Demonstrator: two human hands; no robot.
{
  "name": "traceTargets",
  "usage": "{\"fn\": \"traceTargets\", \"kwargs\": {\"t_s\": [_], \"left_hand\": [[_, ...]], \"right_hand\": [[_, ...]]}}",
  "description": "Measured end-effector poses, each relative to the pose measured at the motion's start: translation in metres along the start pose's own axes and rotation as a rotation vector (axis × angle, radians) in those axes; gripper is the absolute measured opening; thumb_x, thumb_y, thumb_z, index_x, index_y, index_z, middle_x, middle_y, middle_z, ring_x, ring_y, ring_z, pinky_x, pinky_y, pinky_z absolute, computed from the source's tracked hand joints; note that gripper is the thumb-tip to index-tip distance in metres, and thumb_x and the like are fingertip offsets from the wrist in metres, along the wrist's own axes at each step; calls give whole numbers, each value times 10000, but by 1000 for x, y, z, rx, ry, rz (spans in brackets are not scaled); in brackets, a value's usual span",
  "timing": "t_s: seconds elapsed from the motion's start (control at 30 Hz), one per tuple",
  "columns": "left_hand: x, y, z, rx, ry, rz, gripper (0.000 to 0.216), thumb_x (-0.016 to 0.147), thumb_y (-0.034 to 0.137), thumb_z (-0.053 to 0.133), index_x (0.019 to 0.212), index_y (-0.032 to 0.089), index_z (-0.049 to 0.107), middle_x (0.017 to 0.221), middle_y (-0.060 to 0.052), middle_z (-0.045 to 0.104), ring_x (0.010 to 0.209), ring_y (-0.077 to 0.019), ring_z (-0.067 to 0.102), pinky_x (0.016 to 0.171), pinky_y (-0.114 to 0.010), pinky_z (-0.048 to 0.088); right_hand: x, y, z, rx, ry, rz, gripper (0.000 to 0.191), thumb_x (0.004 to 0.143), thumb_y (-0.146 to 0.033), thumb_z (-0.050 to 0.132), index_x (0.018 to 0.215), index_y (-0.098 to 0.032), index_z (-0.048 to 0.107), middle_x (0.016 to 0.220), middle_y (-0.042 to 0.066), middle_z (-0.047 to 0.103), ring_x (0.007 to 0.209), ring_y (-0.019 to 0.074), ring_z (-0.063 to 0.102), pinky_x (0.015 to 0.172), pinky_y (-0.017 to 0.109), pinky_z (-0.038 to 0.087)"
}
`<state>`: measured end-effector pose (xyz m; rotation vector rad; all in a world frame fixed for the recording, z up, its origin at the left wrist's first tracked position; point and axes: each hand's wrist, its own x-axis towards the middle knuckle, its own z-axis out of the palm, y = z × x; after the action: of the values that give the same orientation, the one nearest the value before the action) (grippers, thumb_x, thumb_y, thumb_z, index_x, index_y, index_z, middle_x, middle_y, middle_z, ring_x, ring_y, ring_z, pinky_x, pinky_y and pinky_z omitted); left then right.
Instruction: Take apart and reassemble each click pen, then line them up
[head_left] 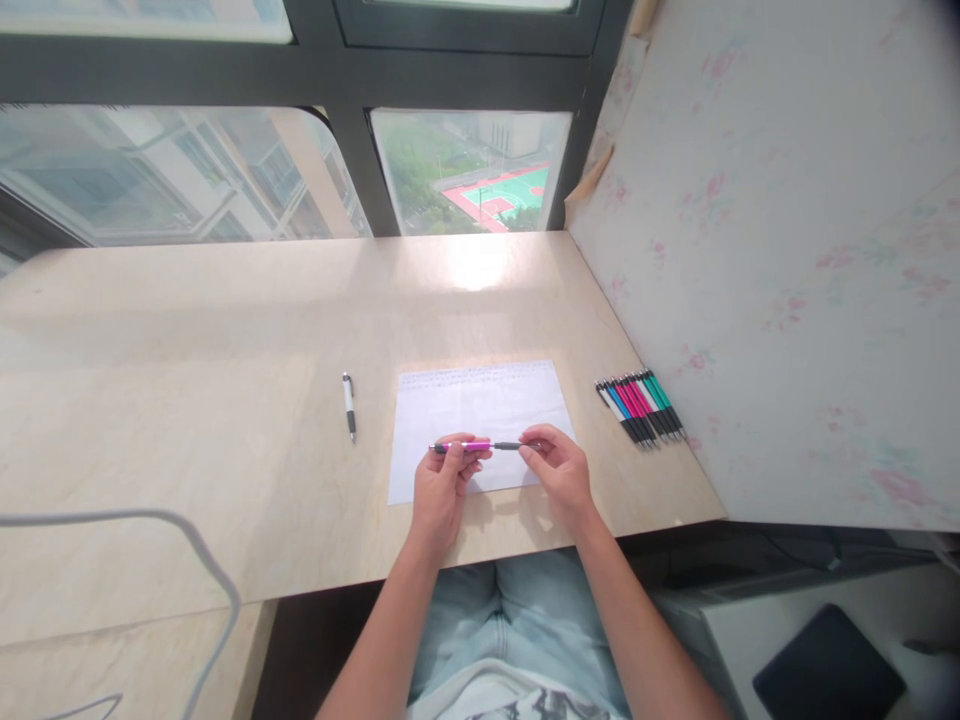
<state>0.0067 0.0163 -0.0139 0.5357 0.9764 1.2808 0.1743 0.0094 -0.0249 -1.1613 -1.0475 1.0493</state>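
Observation:
Over the lower half of a white sheet of paper (pixel 480 405), a pink ballpoint pen (pixel 476 447) lies level between both hands. Around its pink barrel close the fingers of my left hand (pixel 442 485). My right hand (pixel 559 470) pinches the tip end beyond the black grip (pixel 508 446). A narrow pale stretch shows between barrel and grip; whether the two parts are joined there I cannot tell. Handwriting runs along the sheet's top edge. Left of the paper lies a white pen (pixel 349 407) with a black grip.
At the right, against the flowered wall (pixel 787 250), several pens (pixel 641 408) in white, blue, pink and green lie side by side. A grey cable (pixel 180 525) curves over the table (pixel 225 400) at the left. Windows border the far edge.

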Motion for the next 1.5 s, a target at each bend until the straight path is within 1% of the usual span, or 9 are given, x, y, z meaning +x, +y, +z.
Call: {"fn": "traceTargets", "kwargs": {"t_s": [0.2,0.47,0.67,0.83,0.97,1.13,1.23,1.33,1.5], "left_hand": [[-1,2,-2,-94,-16,-36,273,813,353,712,1009,172,654,961,-80,752,837,-154,707,704,-226,517],[3,10,10,-267,-36,-84,216,765,216,761,958,182,669,920,-51,746,793,-111,689,660,-167,523],[11,10,7,-425,-36,-161,228,758,164,761,967,161,669,914,-60,733,788,-107,690,655,-147,539],[14,13,6,-482,-31,-156,204,777,138,737,969,141,666,924,-78,723,796,-114,691,657,-147,550],[16,14,4,-509,-28,-149,197,789,130,723,976,145,664,940,-80,719,808,-116,691,666,-150,554],[18,12,3,-501,-2,-154,172,807,129,699,972,161,664,949,-66,714,804,-109,687,665,-150,558],[18,11,3,-487,5,-152,174,806,128,698,973,165,665,950,-61,716,801,-108,689,669,-151,560],[17,11,3,-477,0,-145,174,796,135,713,964,155,671,943,-68,723,801,-111,693,674,-149,557],[16,9,2,-463,9,-126,209,774,134,738,972,153,674,948,-77,731,800,-118,699,680,-155,557]], "right_hand": [[-2,-19,3,46,15,-9,157,788,-248,712,941,-243,673,931,35,662,872,185,631,791,323,527],[15,-60,7,-56,-77,-180,79,826,-231,674,903,-244,688,974,59,647,956,216,616,801,357,534],[24,-76,5,-154,-3,-190,174,827,-236,683,1001,-233,675,983,62,666,903,205,636,790,366,560],[29,-83,5,-178,-3,-254,116,822,-219,685,938,-223,693,986,53,661,911,188,631,757,316,558],[27,-74,-7,-136,100,-216,132,800,-209,710,930,-227,697,972,45,661,890,177,633,771,317,549],[25,-43,-25,-158,181,-135,137,787,-250,715,908,-206,667,973,56,665,881,192,651,792,358,554],[31,-20,-26,-420,186,-90,113,806,-286,664,853,-184,661,878,63,669,808,193,648,737,344,551],[40,-2,-19,-701,201,-158,118,839,-285,589,839,-183,649,848,65,659,762,187,623,704,330,528],[48,12,-7,-1047,250,-219,133,867,-244,521,884,-182,638,883,90,666,844,228,587,736,347,456]]}}
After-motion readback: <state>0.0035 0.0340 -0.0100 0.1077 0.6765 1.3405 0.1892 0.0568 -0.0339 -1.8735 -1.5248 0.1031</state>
